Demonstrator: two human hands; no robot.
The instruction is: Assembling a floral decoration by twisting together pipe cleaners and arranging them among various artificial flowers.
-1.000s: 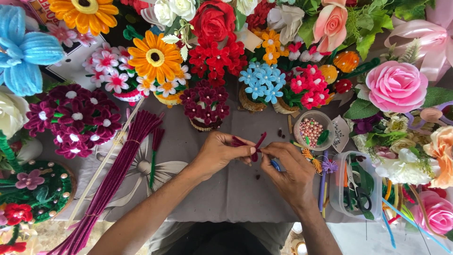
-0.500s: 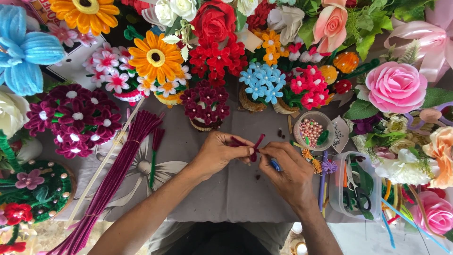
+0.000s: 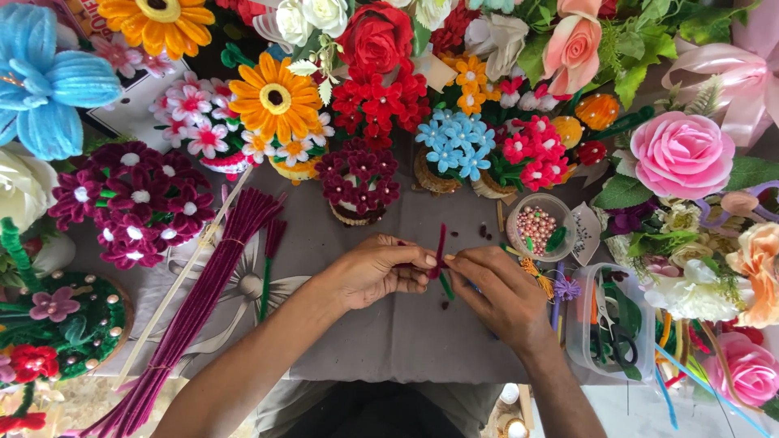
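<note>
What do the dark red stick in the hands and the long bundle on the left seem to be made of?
The dark red stick, pinched by the left hand and right hand, looks like a fuzzy pipe cleaner: matte, bristly pile, probably over wire. The long bundle shows the same soft maroon fuzz, so likely more of the same stems.

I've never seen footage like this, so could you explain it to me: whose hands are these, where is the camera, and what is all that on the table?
There is no machine here: a person wears a camera on the head, looking down at their own bare hands. The left hand and right hand meet at the middle of the grey cloth and pinch a dark red fuzzy wire between their fingertips. Beside the left arm lies a bundle of the same wires. Finished craft flowers crowd the edges, such as an orange daisy and a pink rose. On the right stand a small bowl of beads and a clear tub holding scissors.
</note>
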